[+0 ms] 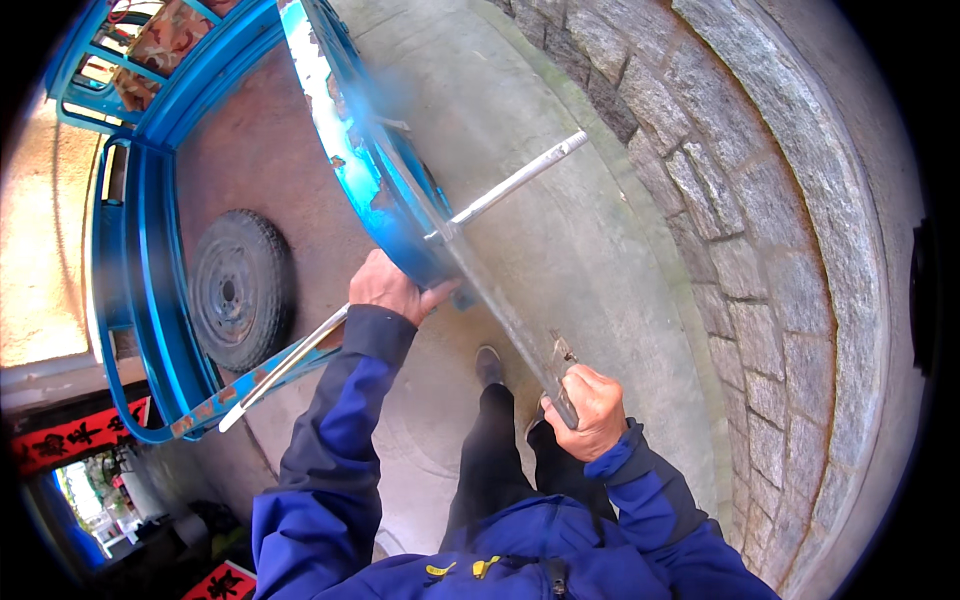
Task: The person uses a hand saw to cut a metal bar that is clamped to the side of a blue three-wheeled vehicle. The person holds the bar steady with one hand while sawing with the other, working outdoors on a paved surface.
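Note:
My left hand is closed around the near end of a blue metal side panel with worn, flaking paint. In my right hand is the lower end of a long grey metal bar, slanting up and away along the panel. A small rusty metal piece sticks out beside that hand. Beyond the bar, a white rod points to the far right. Another white length runs from by my left wrist to the lower left; whether both are one rod is hidden.
The panel borders a blue cargo bed with a brown floor, where a spare wheel lies. Camouflage cloth shows at the far left. Along the right curves a stone wall. Concrete ground lies between; red banners are lower left.

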Tool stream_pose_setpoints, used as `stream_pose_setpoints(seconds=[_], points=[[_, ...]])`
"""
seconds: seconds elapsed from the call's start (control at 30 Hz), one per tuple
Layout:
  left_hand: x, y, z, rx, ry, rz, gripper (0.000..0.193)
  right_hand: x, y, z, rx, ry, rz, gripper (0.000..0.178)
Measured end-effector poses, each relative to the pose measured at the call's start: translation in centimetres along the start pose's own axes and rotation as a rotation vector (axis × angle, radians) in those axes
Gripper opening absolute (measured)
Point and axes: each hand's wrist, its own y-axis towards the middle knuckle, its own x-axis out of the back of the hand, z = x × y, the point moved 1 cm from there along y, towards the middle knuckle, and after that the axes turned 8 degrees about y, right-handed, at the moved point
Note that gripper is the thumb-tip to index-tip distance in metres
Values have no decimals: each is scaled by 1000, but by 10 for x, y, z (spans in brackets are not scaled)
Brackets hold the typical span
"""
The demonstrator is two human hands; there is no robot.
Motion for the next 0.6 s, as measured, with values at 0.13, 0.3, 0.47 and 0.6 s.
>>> stream_pose_setpoints(seconds=[0.13, 0.3, 0.47, 0.6], points=[[-2, -1, 0, 23, 40, 27, 53, -2, -1, -2, -12, -5, 3, 31], [2, 2, -4, 53, 53, 80, 56, -6, -2, -5, 7, -10, 3, 31], [10, 4, -7, 86, 60, 166, 58, 0, -10, -10, 36, -17, 14, 30], [7, 2, -5, 55, 44, 127, 57, -5, 1, -10, 47, 19, -2, 29]])
